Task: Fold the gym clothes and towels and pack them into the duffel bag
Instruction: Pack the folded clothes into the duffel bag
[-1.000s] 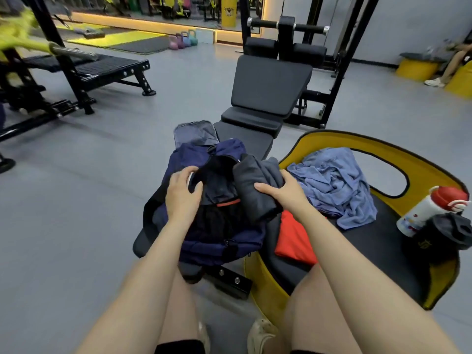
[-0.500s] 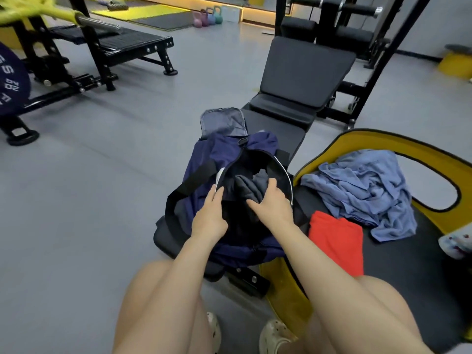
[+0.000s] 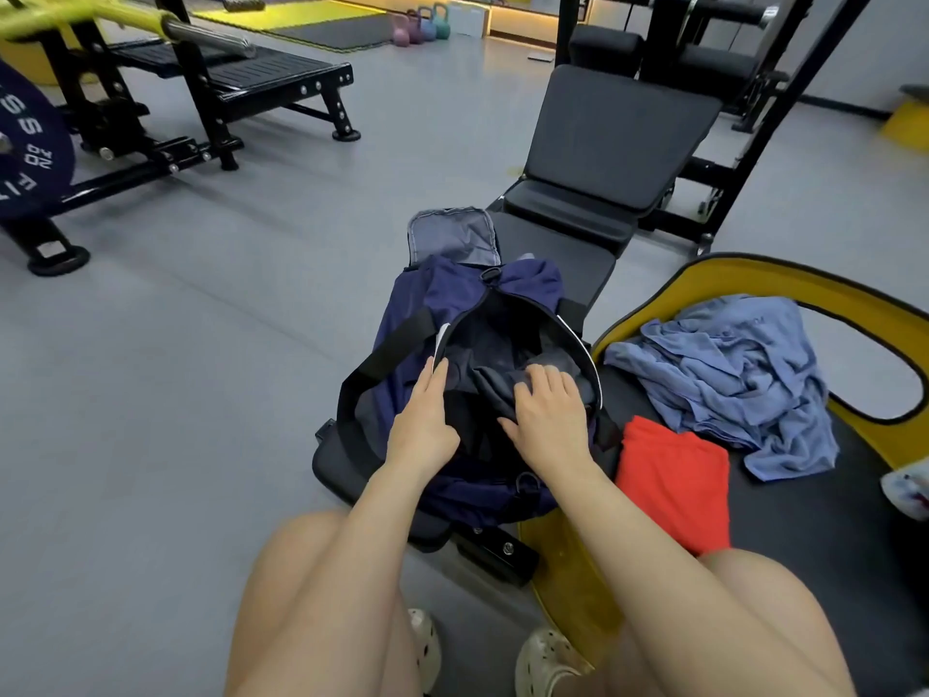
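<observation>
From the head camera, a navy duffel bag (image 3: 452,314) sits unzipped on the end of a black workout bench (image 3: 603,158), its flap folded back toward the bench seat. The left hand (image 3: 422,425) lies at the bag's left rim with fingers straight and together, fingertips touching the white edge of the opening. The right hand (image 3: 545,420) rests inside the opening with fingers spread and loosely bent, pressing down on a dark grey garment (image 3: 495,389) that lies inside the bag; it is not gripping it.

Just right of the bag, on a black seat with a yellow frame (image 3: 729,284), lies a folded red cloth (image 3: 673,485), its near end against the person's right thigh. Beyond it a crumpled blue shirt (image 3: 729,374) lies unfolded in a heap, close to the red cloth. A white printed object (image 3: 910,487) shows at the right edge, too cut off to identify.

At the far left, a dark weight plate (image 3: 25,143) carries white lettering; "20" is readable, with partial letters "SS" and "FI" around it. Small kettlebells (image 3: 420,27) stand on the grey floor in the background.
</observation>
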A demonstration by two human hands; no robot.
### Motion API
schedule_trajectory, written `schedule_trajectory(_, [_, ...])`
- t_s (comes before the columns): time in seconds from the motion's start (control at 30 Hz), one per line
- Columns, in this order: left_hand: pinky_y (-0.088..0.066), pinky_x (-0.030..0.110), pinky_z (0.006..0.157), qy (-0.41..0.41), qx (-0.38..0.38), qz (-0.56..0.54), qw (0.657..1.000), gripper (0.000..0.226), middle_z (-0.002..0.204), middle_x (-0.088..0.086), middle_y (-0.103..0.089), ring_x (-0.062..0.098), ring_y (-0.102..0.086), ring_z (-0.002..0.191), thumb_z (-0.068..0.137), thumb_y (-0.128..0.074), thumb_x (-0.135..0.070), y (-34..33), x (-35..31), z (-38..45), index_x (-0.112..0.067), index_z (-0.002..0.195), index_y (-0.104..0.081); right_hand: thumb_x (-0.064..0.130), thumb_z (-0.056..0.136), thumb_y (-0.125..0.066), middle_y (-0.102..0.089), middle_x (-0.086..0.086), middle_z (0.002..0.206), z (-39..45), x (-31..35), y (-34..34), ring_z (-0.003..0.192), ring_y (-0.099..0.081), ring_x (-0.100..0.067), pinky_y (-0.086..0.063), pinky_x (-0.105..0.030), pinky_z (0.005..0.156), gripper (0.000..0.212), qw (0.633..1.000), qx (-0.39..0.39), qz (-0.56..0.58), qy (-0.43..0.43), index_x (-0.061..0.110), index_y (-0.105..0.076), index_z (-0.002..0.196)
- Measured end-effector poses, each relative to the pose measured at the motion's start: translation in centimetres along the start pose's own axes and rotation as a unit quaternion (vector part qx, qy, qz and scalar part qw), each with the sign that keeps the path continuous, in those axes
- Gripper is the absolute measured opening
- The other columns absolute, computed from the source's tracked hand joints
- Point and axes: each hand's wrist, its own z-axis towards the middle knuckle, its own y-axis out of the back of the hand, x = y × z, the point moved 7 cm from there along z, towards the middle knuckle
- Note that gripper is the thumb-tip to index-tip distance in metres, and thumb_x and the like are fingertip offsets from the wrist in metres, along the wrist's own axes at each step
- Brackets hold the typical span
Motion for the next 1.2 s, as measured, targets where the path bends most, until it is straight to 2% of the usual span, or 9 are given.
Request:
schedule_trajectory(0.1, [-0.046,0.033,0.093,-0.010,0.002,-0.025,1.000,0.087,0.159,-0.017,-0.003,0.017,-0.038,0.135,0.082,-0.042,0.011,0.1,-0.1,0.0,-0.030,0.152,-0.011,0.044,0.080,-0.072,-0.061,-0.007,0.098,0.2,0.2,0.2,0.085,-0.063,-0.028,-0.042,-0.031,0.063,0.045,0.995,0.064,0.075,-0.034,0.011,-0.058,0.106])
schedule_trajectory(0.43, [-0.031,0.021,0.095,-0.012,-0.003,-0.085,0.996,0.087,0.158,-0.015,-0.009,0.017,-0.028,0.141,0.085,-0.043,0.010,0.6,0.0,0.2,-0.033,0.152,-0.010,0.040,0.102,-0.035,-0.049,-0.015,0.123,-0.3,4.7,-2.5,0.112,-0.053,-0.033,-0.041,-0.038,0.094,0.048,0.914,0.245,0.323,-0.032,0.007,-0.054,0.130])
schedule_trajectory(0.5, [-0.033,0.022,0.092,-0.014,-0.002,-0.080,0.997,0.089,0.158,-0.016,-0.009,0.017,-0.032,0.138,0.083,-0.043,0.011,0.7,-0.1,0.2,-0.035,0.151,-0.009,0.034,0.102,-0.040,-0.054,-0.014,0.118,-0.2,4.1,-2.4,0.111,-0.055,-0.031,-0.042,-0.034,0.088,0.040,0.914,0.227,0.335,-0.020,0.007,-0.060,0.125])
schedule_trajectory(0.6, [-0.036,0.023,0.087,-0.030,0.009,-0.058,0.998,0.087,0.158,-0.020,-0.006,0.017,-0.038,0.133,0.083,-0.042,0.010,0.9,-0.4,-0.2,-0.034,0.152,-0.010,0.028,0.095,-0.056,-0.060,-0.010,0.101,-0.1,-0.3,-0.5,0.096,-0.058,-0.025,-0.043,-0.033,0.079,0.024,0.920,0.047,0.379,-0.090,0.009,-0.070,0.100])
schedule_trajectory(0.7, [-0.041,0.036,0.101,-0.061,-0.001,0.024,0.998,0.077,0.159,-0.013,-0.004,0.018,-0.037,0.134,0.087,-0.045,0.002,1.1,-0.9,-0.3,-0.027,0.151,-0.016,0.026,0.088,-0.066,-0.050,-0.010,0.110,-2.0,-6.6,1.2,0.103,-0.050,-0.028,-0.044,-0.038,0.082,0.034,0.906,-0.110,0.332,-0.239,0.014,-0.060,0.119])
schedule_trajectory(0.8, [-0.012,0.038,0.118,-0.151,-0.090,0.148,0.973,0.052,0.159,0.003,-0.013,0.022,-0.014,0.146,0.095,-0.046,-0.013,1.4,-2.5,-0.1,-0.016,0.146,-0.035,0.038,0.092,-0.058,-0.047,-0.011,0.118,-2.9,-9.7,-1.4,0.106,-0.049,-0.029,-0.046,-0.039,0.082,0.050,0.885,-0.014,0.337,-0.320,0.020,-0.046,0.137])
schedule_trajectory(0.87, [-0.010,0.037,0.117,-0.230,-0.136,0.211,0.940,0.044,0.155,0.009,-0.025,0.025,-0.016,0.146,0.096,-0.048,-0.008,0.9,-4.6,-0.1,-0.012,0.139,-0.046,0.037,0.095,-0.052,-0.058,-0.008,0.104,-2.9,-9.8,-3.1,0.097,-0.057,-0.028,-0.047,-0.037,0.076,0.040,0.864,0.033,0.389,-0.317,0.023,-0.051,0.132])
schedule_trajectory(1.03, [-0.011,0.033,0.118,-0.271,0.048,0.324,0.905,0.067,0.160,0.001,-0.004,0.020,-0.003,0.147,0.095,-0.040,0.004,-5.0,-7.1,2.2,-0.017,0.152,-0.013,0.032,0.095,-0.049,-0.063,0.001,0.071,-3.2,-8.9,-3.5,0.076,-0.065,-0.028,-0.055,-0.047,0.073,0.023,0.838,0.032,0.457,-0.295,0.029,-0.063,0.112])
schedule_trajectory(1.2, [-0.015,0.036,0.117,-0.185,0.162,0.307,0.919,0.061,0.160,0.008,-0.004,0.023,-0.007,0.147,0.103,-0.029,-0.039,-8.9,-5.4,4.4,-0.014,0.153,-0.005,0.022,0.098,-0.045,-0.063,-0.004,0.069,-3.6,-8.7,-3.4,0.062,-0.066,-0.024,-0.057,-0.039,0.066,0.026,0.838,0.054,0.473,-0.267,0.027,-0.059,0.119])
